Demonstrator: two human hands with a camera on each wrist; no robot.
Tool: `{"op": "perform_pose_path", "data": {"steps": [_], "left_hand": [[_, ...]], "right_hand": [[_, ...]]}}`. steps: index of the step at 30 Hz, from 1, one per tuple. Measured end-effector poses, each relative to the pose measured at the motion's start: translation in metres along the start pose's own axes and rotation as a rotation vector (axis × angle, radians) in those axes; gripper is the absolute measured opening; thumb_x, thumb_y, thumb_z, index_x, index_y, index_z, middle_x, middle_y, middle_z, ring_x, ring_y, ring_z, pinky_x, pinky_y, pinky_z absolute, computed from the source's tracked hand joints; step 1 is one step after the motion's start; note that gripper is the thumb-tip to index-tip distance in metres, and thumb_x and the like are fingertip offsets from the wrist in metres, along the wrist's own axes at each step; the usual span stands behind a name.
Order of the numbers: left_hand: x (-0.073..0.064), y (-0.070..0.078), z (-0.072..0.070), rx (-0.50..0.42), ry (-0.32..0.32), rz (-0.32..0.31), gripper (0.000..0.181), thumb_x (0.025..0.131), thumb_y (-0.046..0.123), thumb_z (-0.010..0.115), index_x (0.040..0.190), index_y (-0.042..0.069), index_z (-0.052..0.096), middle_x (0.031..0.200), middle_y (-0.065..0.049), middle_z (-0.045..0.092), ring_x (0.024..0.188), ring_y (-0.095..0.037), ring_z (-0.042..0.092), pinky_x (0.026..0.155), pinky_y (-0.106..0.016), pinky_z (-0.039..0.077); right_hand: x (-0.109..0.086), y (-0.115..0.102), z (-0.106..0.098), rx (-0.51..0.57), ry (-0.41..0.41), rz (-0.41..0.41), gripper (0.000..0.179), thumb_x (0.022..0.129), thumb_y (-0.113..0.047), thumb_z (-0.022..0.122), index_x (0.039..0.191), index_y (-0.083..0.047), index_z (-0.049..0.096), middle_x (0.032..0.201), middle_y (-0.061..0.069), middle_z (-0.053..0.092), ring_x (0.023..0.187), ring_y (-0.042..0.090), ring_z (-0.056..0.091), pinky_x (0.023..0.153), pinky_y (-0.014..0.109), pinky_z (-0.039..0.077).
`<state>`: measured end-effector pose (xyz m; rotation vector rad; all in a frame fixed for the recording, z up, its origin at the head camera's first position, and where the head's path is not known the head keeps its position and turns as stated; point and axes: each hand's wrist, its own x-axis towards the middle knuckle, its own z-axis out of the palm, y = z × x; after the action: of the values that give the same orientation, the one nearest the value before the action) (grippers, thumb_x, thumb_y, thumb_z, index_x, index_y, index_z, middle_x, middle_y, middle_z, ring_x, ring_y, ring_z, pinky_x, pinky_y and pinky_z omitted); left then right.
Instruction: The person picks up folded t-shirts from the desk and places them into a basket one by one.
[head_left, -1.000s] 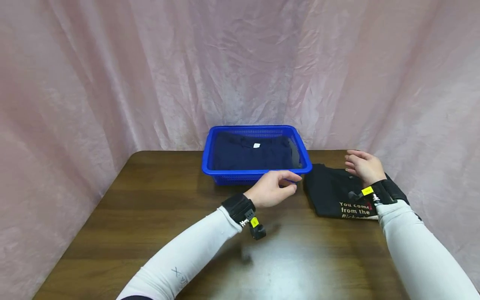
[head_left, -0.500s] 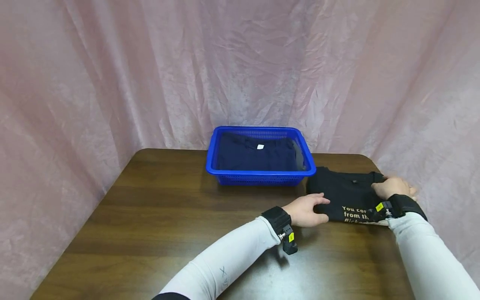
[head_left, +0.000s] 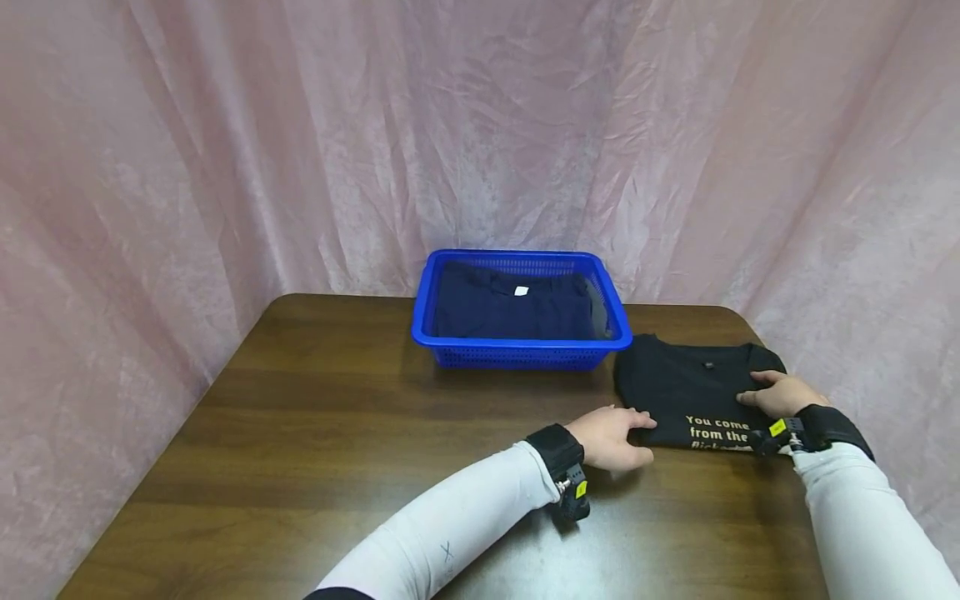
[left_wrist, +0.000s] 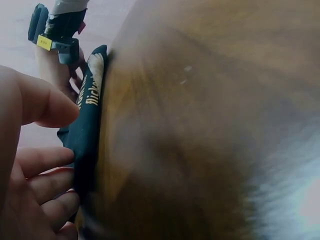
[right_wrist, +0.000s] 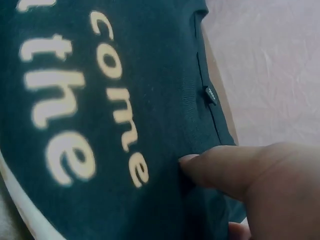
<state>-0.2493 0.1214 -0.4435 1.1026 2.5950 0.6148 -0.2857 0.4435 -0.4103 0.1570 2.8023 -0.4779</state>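
Observation:
A folded black T-shirt (head_left: 675, 379) with pale lettering lies flat on the table, right of a blue basket (head_left: 517, 343). My left hand (head_left: 609, 437) is at the shirt's near left corner. In the left wrist view its fingers (left_wrist: 52, 182) reach the shirt's edge, with the thumb (left_wrist: 55, 107) held apart from them. On the shirt's right part rests my right hand (head_left: 783, 394). In the right wrist view one digit (right_wrist: 215, 170) touches the cloth beside the lettering. Most of that hand's other fingers are hidden there.
Inside the basket lies a folded navy garment (head_left: 495, 308) with a white label, and grey cloth shows at its right. The brown wooden table (head_left: 315, 442) ends at a pink curtain (head_left: 375, 150) behind it.
My left hand has moved right and nearer, from in front of the basket to the shirt. My right hand has come down from above the shirt onto its right side.

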Motion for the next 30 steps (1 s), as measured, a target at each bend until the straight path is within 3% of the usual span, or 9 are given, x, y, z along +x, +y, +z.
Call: {"op": "perform_pose_path", "data": {"steps": [7, 18, 30], "left_hand": [[-0.013, 0.005, -0.001, -0.013, -0.027, 0.004, 0.047, 0.093, 0.039, 0.062, 0.139, 0.031, 0.056, 0.143, 0.02, 0.043, 0.128, 0.004, 0.031, 0.107, -0.017, 0.029], [-0.041, 0.006, 0.002, -0.026, -0.033, 0.091, 0.045, 0.093, 0.031, 0.061, 0.137, 0.026, 0.059, 0.142, 0.017, 0.045, 0.127, 0.009, 0.027, 0.104, -0.011, 0.027], [-0.069, 0.015, 0.007, -0.001, -0.067, 0.151, 0.043, 0.093, 0.03, 0.061, 0.136, 0.025, 0.06, 0.14, 0.016, 0.047, 0.126, 0.007, 0.03, 0.105, -0.014, 0.027]], "right_hand": [[-0.015, 0.0, 0.0, -0.021, 0.027, -0.03, 0.074, 0.094, -0.038, 0.061, 0.14, 0.013, 0.034, 0.133, 0.048, 0.027, 0.116, 0.063, 0.03, 0.09, 0.071, 0.033], [-0.038, -0.004, 0.014, -0.004, 0.055, -0.028, 0.078, 0.092, -0.045, 0.063, 0.14, 0.01, 0.036, 0.13, 0.05, 0.027, 0.104, 0.063, 0.032, 0.078, 0.064, 0.031], [-0.065, -0.003, 0.027, -0.002, 0.062, -0.068, 0.08, 0.091, -0.05, 0.063, 0.139, 0.009, 0.038, 0.12, 0.053, 0.028, 0.1, 0.068, 0.027, 0.074, 0.07, 0.032]]}}
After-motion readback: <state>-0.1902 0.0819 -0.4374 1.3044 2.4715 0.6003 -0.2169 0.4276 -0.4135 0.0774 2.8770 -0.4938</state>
